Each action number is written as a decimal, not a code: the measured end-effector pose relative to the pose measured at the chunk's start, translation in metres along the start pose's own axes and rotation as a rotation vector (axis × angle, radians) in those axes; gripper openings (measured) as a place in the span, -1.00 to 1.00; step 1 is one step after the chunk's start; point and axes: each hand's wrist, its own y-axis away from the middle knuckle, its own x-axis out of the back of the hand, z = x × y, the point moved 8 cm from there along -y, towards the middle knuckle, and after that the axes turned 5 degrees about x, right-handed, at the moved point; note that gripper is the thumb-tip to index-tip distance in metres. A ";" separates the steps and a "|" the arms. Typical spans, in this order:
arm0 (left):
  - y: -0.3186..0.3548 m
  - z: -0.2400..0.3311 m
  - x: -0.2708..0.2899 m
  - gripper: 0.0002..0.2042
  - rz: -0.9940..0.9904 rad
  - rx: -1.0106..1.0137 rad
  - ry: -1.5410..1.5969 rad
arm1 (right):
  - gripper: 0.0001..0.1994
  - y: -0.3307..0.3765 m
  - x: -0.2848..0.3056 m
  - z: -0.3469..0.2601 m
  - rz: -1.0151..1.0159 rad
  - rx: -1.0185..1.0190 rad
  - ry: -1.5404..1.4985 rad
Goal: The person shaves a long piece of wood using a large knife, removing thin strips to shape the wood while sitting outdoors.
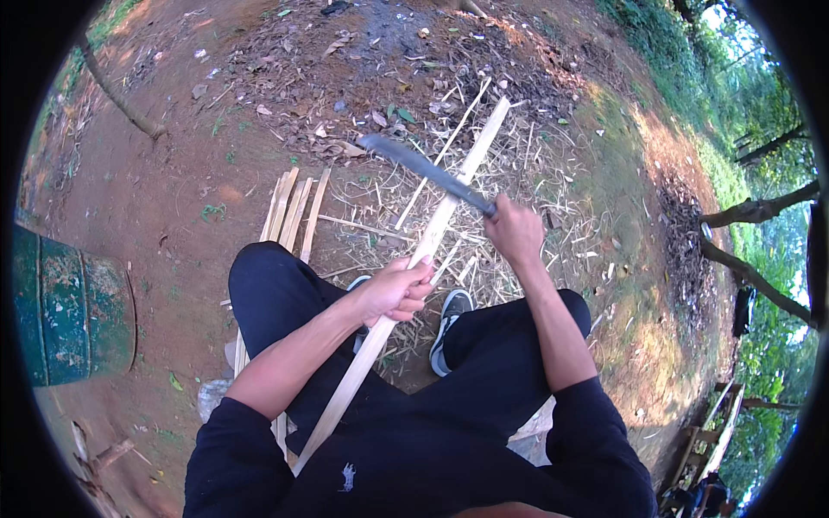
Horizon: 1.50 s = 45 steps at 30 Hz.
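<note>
Red dirt littered with pale shavings [518, 186] lies under you as your left hand [395, 291] wraps tight around the long pale bamboo slat [432, 233] running up from your lap. Your right hand [513, 231] clenches the dark curved machete [423, 168] raised across the slat; a glancing stroke could slide toward those left knuckles, so watch it.

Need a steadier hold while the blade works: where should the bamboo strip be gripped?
Probably where the left hand grips the strip now: the lower middle, wrapped from the left. The strip is long and flat, slanting up to the right, and the blade in the right hand crosses higher up.
</note>
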 end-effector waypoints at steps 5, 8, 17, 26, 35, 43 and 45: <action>0.015 -0.006 -0.012 -0.69 -0.067 0.062 0.004 | -0.81 0.000 0.006 0.040 0.174 0.015 0.065; 0.016 -0.009 -0.017 -0.68 -0.094 0.071 0.018 | -0.81 -0.006 0.012 0.101 -0.064 -0.477 0.060; 0.014 0.001 -0.012 -0.68 -0.054 0.017 -0.079 | -0.82 0.010 0.026 -0.007 0.132 0.164 0.066; 0.009 0.002 -0.002 -0.70 0.042 -0.008 -0.142 | -0.81 0.003 0.010 -0.009 0.094 0.116 0.038; 0.006 -0.009 0.007 -0.68 0.048 0.019 -0.111 | -0.81 0.002 0.002 0.045 -0.011 -0.139 0.023; 0.016 -0.009 -0.014 -0.69 -0.069 0.063 -0.041 | -0.81 0.012 0.007 0.129 0.105 -0.445 0.100; 0.013 -0.010 -0.014 -0.68 -0.057 0.069 -0.065 | -0.81 0.015 0.011 0.141 0.099 -0.538 0.076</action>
